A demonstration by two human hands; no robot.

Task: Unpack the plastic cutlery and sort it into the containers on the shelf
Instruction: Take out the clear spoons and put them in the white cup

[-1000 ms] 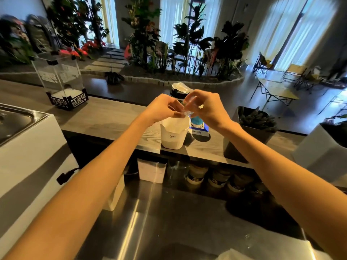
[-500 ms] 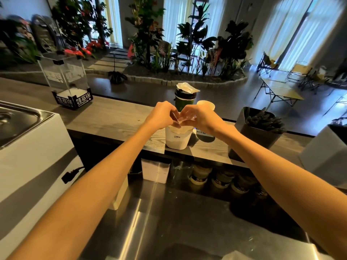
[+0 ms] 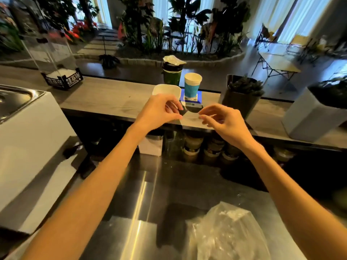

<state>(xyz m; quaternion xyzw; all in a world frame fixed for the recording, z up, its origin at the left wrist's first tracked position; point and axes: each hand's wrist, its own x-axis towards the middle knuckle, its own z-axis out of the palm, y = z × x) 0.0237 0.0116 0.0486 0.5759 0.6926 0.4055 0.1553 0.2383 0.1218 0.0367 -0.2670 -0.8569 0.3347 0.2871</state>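
Hovering near the white container (image 3: 166, 90) on the shelf (image 3: 112, 99), left hand (image 3: 159, 111) and right hand (image 3: 223, 120) hang loosely curled, apparently empty; next, reach near-right for the plastic bag (image 3: 225, 231), pinching single pieces.

Standing just beyond the left hand (image 3: 159, 111): a green cylindrical tumbler (image 3: 171, 76) with black lid and crumpled wrapper on top. Beside it, past the gap between both hands, a blue-and-white paper cup (image 3: 192, 85) resting on a small blue card stand (image 3: 191, 99). Far left of the grip, a clear acrylic box (image 3: 54, 53) on a black base. Far right of the right hand (image 3: 225, 122), a white square planter (image 3: 308, 121). Below the hands, round jars (image 3: 193, 145) and a stainless steel counter (image 3: 150, 184).
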